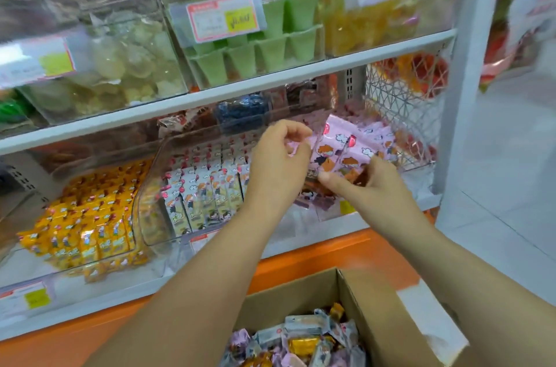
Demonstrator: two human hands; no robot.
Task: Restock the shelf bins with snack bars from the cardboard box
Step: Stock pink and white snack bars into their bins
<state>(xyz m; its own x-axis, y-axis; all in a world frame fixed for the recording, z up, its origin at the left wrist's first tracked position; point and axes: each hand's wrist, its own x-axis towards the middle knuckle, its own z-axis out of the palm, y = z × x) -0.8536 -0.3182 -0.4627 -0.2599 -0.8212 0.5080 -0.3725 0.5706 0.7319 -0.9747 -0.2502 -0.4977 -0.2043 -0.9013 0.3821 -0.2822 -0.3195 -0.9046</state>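
Shop shelving with see-through bins fills the wall ahead, and on the lower shelf (316, 242) both hands work at the clear bin (416, 163) farthest right. The right hand (371, 184) grips a bunch of pink snack bars (340, 147), thumb across their front and fingers curled behind, at the bin's mouth. The left hand (279, 151) has its fingers curled at the edge of a pink wrapper; whether it truly pinches it I cannot tell. Below, the cardboard box (371, 306) sits open with mixed bars heaped inside. To my eye the bunch wants lowering upright, faces forward like the neat white bars (207, 192) next door, the left hand steadying the row so nothing tips out.
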